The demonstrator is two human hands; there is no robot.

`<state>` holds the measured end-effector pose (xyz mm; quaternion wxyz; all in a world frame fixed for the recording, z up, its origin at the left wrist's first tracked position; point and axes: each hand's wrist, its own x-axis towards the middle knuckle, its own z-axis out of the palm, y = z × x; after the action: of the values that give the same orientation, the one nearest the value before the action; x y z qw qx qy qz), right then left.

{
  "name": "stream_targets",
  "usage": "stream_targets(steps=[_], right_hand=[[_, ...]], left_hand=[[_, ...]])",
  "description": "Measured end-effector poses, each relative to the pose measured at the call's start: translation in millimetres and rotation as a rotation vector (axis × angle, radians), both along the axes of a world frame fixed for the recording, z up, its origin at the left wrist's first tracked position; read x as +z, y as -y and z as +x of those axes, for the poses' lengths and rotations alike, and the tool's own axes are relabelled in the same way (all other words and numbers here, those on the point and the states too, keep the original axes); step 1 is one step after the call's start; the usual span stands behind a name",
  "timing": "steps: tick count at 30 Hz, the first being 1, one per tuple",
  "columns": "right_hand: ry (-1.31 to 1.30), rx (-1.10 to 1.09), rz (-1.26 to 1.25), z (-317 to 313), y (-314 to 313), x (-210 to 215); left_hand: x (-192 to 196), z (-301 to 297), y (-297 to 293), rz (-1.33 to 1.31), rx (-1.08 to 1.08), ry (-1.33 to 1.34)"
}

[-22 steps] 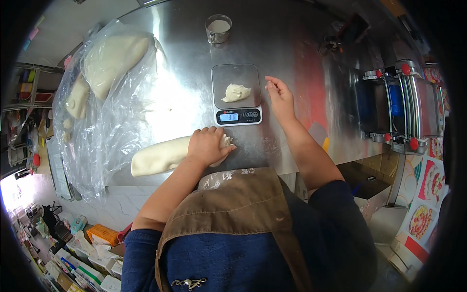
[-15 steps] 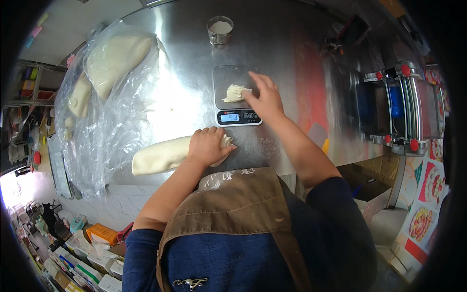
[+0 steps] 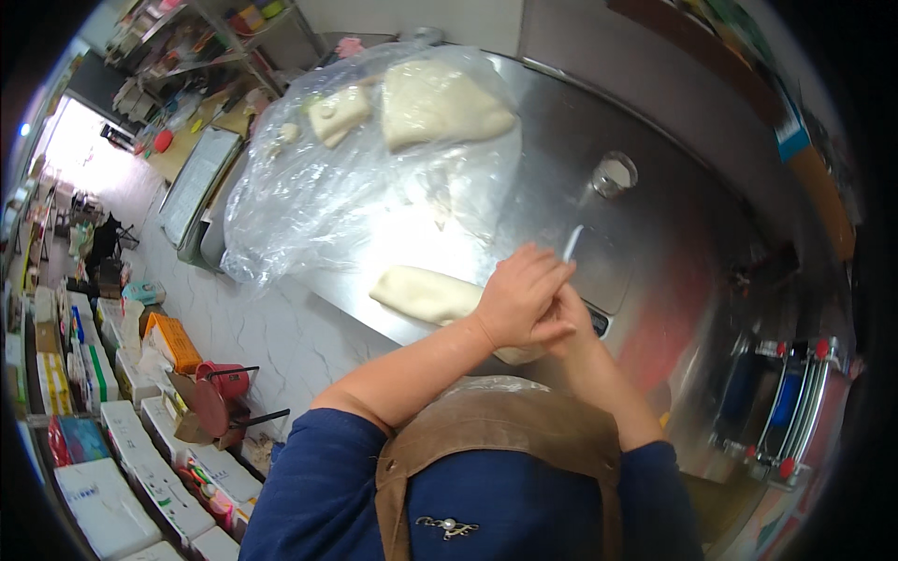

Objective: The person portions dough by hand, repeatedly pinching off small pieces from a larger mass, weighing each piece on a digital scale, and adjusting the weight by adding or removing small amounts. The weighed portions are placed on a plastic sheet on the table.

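Note:
My left hand (image 3: 524, 301) lies across my right hand (image 3: 572, 323), in front of the kitchen scale (image 3: 613, 271). The left fingers press together with the thumb bent below; whatever they grip, if anything, is hidden. Most of the right fingers are covered by the left hand. Beside my left wrist a smooth pale dough log (image 3: 423, 294) rests on the steel table, its right end partly behind my forearm. The scale's platform is partly hidden by my hands, and only a corner of its display shows. No small dough piece is visible on the part of the platform in view.
A clear plastic sheet (image 3: 309, 206) spreads over the table's left side, with a big dough slab (image 3: 440, 105) and a smaller dough piece (image 3: 339, 114) under it. A metal cup of white powder (image 3: 615, 175) stands beyond the scale. At right is a metal roller machine (image 3: 795, 402) with red knobs.
The view has swung toward the left. My left hand has left the dough log and met my right hand over the scale. The small dough piece seen on the platform is out of sight.

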<state>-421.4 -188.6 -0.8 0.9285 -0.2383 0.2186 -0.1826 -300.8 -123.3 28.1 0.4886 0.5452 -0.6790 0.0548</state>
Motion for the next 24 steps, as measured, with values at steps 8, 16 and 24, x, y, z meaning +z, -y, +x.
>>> stream_targets(steps=[8, 16, 24], right_hand=[[0.074, -0.075, 0.274, 70.8, -59.1, 33.2], [-0.115, -0.148, 0.121, 191.1, -107.9, 4.5], [-0.589, 0.473, -0.244, 275.7, -131.5, -9.9]], left_hand=[[-11.1, 71.9, -46.7, -0.038, -0.189, 0.121], [-12.7, 175.3, -105.3, 0.349, 0.109, -0.001], [-64.4, 347.4, -234.5, 0.867, 0.641, 0.124]])
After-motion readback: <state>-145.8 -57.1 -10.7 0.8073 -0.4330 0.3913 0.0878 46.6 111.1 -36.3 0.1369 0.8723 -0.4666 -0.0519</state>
